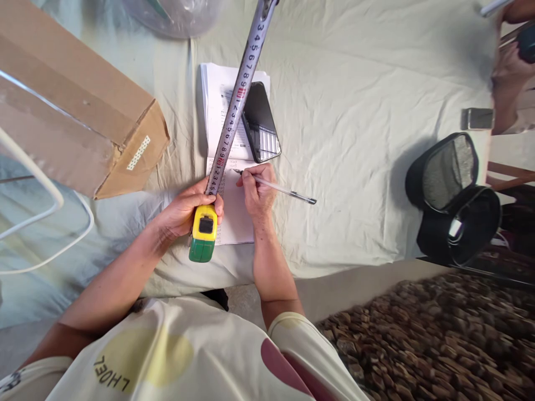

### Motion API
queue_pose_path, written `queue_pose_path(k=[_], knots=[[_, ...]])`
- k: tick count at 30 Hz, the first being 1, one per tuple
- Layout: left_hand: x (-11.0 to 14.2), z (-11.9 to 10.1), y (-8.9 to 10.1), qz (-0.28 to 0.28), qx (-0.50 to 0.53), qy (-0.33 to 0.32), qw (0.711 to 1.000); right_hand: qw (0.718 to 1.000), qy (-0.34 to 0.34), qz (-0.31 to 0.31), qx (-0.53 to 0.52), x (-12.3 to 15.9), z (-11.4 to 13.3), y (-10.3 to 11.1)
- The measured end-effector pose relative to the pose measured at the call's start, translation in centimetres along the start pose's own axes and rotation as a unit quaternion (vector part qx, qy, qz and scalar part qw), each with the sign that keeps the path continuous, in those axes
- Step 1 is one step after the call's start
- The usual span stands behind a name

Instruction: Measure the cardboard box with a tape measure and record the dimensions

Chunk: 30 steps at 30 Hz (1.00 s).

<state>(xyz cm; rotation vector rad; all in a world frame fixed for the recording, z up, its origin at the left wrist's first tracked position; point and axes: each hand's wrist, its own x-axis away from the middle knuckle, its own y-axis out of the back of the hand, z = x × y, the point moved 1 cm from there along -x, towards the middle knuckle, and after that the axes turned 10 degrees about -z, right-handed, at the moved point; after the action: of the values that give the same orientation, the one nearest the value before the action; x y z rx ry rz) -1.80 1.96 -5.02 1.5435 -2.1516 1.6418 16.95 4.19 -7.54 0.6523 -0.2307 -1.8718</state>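
Note:
My left hand [184,209] is closed round a yellow and green tape measure [203,232]. Its blade [238,94] runs out up and away past the top of the view. My right hand [257,192] pinches a pen [284,191], tip down on a sheet of paper [234,217]. A stack of printed papers [217,106] lies just beyond, with a black phone [261,123] resting on it. All of this sits on a table under a pale cloth [355,139].
A brown cardboard box [71,100] stands at the left, with white wire loops [45,223] beside it. A black open case [455,197] sits at the right edge of the cloth. Another person's arm [507,72] shows at the top right. Patterned floor lies below right.

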Motion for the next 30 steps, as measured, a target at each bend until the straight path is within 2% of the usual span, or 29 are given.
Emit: queue_pose_path(k=[9,17,30], knots=[[0.09,0.01,-0.05,-0.003,-0.001,-0.001,1.000,1.000,-0.017,0.009,-0.007,0.05,0.06,0.10],[0.16,0.01,-0.01,-0.010,-0.001,0.002,1.000,0.999,-0.012,-0.035,-0.008,0.04,0.06,0.04],[0.12,0.04,0.00,-0.005,-0.002,-0.002,1.000,1.000,-0.018,-0.024,-0.002,0.14,-0.01,0.00]])
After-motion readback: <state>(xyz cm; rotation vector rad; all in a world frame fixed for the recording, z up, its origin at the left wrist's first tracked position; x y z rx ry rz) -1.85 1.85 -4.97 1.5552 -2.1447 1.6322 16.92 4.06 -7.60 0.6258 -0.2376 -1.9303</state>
